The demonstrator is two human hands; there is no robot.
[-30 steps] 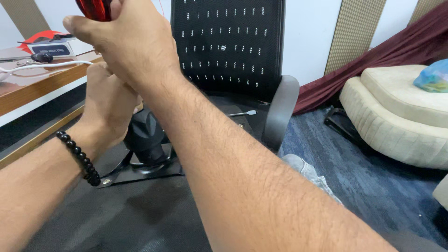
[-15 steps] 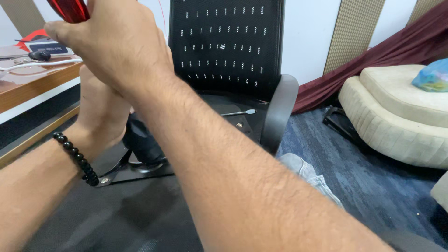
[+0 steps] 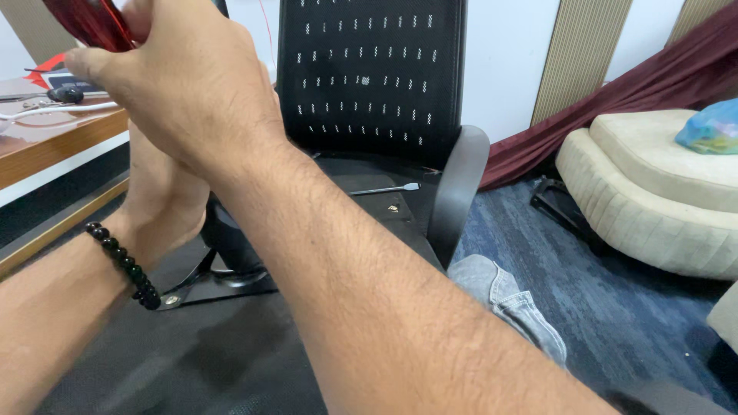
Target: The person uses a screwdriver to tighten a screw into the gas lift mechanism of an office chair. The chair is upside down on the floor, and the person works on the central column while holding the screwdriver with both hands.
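Right hand (image 3: 184,84) is up near the top edge, fingers curled tight around a shiny red object (image 3: 88,21) — it sticks out just above the knuckles, mostly cut off by the frame. Left hand (image 3: 165,192) sits right behind and below those fingers, mostly hidden, so can't tell what its fingers are doing. Black bead bracelet (image 3: 123,265) on that wrist — black mesh office chair (image 3: 369,84) beyond, screwdriver (image 3: 384,189) lying on its seat.

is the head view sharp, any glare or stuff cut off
Head view: even indoor light, no strong glare; the right hand and its forearm fill the frame, slightly soft up close; the red object it grips is cut off by the top edge; the office chair behind looks sharp.
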